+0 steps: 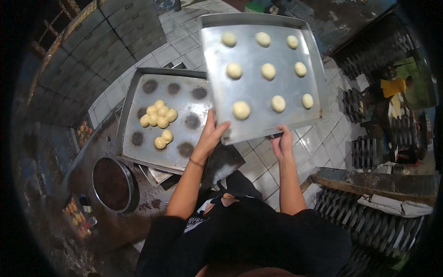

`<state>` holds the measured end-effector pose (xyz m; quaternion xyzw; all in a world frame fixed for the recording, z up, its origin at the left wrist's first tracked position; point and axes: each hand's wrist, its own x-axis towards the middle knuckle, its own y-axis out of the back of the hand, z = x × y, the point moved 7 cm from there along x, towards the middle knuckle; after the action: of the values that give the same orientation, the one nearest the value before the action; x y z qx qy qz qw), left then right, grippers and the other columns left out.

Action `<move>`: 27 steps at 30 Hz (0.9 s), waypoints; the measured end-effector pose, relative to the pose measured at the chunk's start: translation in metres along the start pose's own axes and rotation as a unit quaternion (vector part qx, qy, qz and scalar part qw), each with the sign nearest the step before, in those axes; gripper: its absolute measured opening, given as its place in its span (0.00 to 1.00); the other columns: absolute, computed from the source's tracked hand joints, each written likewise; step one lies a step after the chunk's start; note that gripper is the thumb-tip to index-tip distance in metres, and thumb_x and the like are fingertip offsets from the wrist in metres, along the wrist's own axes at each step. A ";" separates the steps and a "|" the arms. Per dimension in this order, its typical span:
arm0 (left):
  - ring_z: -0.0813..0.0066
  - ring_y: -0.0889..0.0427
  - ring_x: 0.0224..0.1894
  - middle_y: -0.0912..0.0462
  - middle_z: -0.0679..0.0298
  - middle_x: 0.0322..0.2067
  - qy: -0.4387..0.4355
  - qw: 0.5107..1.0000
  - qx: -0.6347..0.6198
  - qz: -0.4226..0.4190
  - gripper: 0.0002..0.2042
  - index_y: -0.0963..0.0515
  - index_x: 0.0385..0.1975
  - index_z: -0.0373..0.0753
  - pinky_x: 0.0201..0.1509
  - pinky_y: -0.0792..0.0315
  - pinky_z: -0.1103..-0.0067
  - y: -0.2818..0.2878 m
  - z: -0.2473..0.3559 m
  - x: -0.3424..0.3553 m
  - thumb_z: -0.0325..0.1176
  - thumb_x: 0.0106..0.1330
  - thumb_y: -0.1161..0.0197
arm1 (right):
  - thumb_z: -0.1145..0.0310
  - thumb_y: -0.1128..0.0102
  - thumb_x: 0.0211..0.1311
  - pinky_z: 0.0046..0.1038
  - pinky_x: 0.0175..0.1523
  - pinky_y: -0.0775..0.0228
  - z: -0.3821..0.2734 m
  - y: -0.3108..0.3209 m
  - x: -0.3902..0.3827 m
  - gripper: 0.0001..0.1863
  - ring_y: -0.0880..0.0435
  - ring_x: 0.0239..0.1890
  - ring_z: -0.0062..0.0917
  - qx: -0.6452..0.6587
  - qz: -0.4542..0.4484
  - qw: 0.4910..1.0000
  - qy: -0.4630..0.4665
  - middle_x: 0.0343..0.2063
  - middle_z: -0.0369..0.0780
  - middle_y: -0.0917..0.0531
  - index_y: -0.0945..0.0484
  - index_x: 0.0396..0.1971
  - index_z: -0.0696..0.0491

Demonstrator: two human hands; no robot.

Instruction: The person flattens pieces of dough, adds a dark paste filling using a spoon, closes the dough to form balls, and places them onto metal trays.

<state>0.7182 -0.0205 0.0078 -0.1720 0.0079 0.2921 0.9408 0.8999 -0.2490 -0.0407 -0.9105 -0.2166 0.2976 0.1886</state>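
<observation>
Both my hands hold a large metal baking tray (258, 92), tilted and raised over the tiled floor. Several pale dough balls (268, 71) sit spaced in rows on it. My left hand (211, 134) grips the near left corner, thumb over the rim. Under the near edge, my right hand (282, 142) supports the tray, its fingers partly hidden beneath. To the left, a second baking tray (182, 99) with dark round stains lies on the table, its right side overlapped by the raised tray. A cluster of dough balls (159, 112) is heaped in its middle, with a few more just nearer.
A round pan of dark brown filling (112, 184) stands on the worn table (87, 161) at left. Stacked trays (369, 217) fill the right side, behind a wooden beam (369, 183). Far right, a person in yellow (392, 87) is near more stacks. Grey metal boxes (106, 37) line the far left.
</observation>
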 end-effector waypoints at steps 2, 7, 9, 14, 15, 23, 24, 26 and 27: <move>0.63 0.21 0.62 0.36 0.44 0.70 0.001 0.999 0.044 0.020 0.46 0.58 0.79 0.36 0.60 0.24 0.71 -0.023 0.011 0.029 0.38 0.72 0.31 | 0.66 0.46 0.67 0.45 0.56 0.19 -0.025 0.027 0.036 0.21 0.17 0.56 0.37 0.006 0.002 1.000 0.018 0.56 0.46 0.20 0.28 0.58 0.57; 0.67 0.17 0.55 0.37 0.41 0.71 -0.015 0.994 0.089 0.058 0.40 0.54 0.80 0.44 0.55 0.19 0.73 -0.033 0.011 0.023 0.31 0.75 0.36 | 0.65 0.46 0.64 0.50 0.56 0.18 -0.049 0.081 0.129 0.23 0.19 0.58 0.43 -0.004 0.045 0.999 0.024 0.57 0.52 0.23 0.29 0.57 0.61; 0.69 0.16 0.52 0.36 0.44 0.71 -0.002 0.994 0.084 0.073 0.37 0.50 0.79 0.44 0.51 0.18 0.75 -0.022 -0.007 0.000 0.28 0.75 0.37 | 0.66 0.46 0.65 0.53 0.57 0.18 -0.039 0.095 0.163 0.23 0.20 0.59 0.47 0.007 0.066 0.998 0.011 0.59 0.54 0.25 0.31 0.57 0.62; 0.71 0.15 0.49 0.33 0.48 0.70 0.100 0.978 0.089 0.163 0.34 0.45 0.76 0.42 0.47 0.19 0.76 -0.003 -0.033 -0.065 0.28 0.74 0.36 | 0.67 0.44 0.62 0.58 0.61 0.23 0.012 0.117 0.231 0.23 0.22 0.58 0.48 0.024 0.091 0.993 -0.063 0.57 0.51 0.25 0.33 0.54 0.60; 0.71 0.15 0.49 0.32 0.49 0.70 0.112 0.974 0.090 0.173 0.33 0.44 0.76 0.42 0.47 0.19 0.76 0.000 -0.038 -0.074 0.28 0.74 0.36 | 0.67 0.44 0.61 0.59 0.61 0.23 0.024 0.119 0.240 0.23 0.23 0.59 0.50 0.026 0.102 0.992 -0.076 0.57 0.52 0.26 0.33 0.54 0.60; 0.74 0.16 0.42 0.23 0.55 0.61 0.136 0.962 0.130 0.199 0.24 0.35 0.70 0.41 0.41 0.22 0.81 -0.018 -0.048 -0.099 0.29 0.76 0.40 | 0.42 0.49 0.75 0.39 0.34 0.15 0.059 0.148 0.245 0.34 0.10 0.41 0.41 -0.361 -0.023 0.899 -0.248 0.42 0.52 0.12 0.21 0.52 0.64; 0.75 0.16 0.41 0.23 0.56 0.61 0.135 0.960 0.135 0.203 0.24 0.35 0.70 0.41 0.41 0.22 0.81 -0.019 -0.050 -0.102 0.30 0.76 0.40 | 0.38 0.50 0.73 0.35 0.31 0.18 0.054 0.175 0.248 0.37 0.11 0.32 0.37 -0.392 -0.010 0.893 -0.220 0.33 0.49 0.13 0.18 0.47 0.64; 0.76 0.17 0.40 0.22 0.57 0.60 0.132 0.958 0.137 0.212 0.23 0.34 0.69 0.40 0.41 0.22 0.80 -0.023 -0.049 -0.099 0.30 0.76 0.39 | 0.36 0.47 0.68 0.31 0.32 0.20 0.048 0.240 0.269 0.37 0.13 0.30 0.32 -0.485 0.012 0.858 -0.170 0.31 0.45 0.12 0.15 0.43 0.62; 0.77 0.17 0.40 0.21 0.58 0.59 0.135 0.956 0.138 0.222 0.24 0.33 0.69 0.40 0.40 0.23 0.80 -0.022 -0.048 -0.101 0.31 0.76 0.38 | 0.39 0.45 0.67 0.31 0.35 0.20 0.048 0.244 0.270 0.34 0.13 0.32 0.32 -0.519 0.010 0.837 -0.172 0.33 0.44 0.13 0.15 0.43 0.60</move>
<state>0.6511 -0.1088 -0.0190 -0.0720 0.2136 0.4636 0.8569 1.1358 -0.3060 -0.3163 -0.8111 -0.3589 0.2949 -0.3554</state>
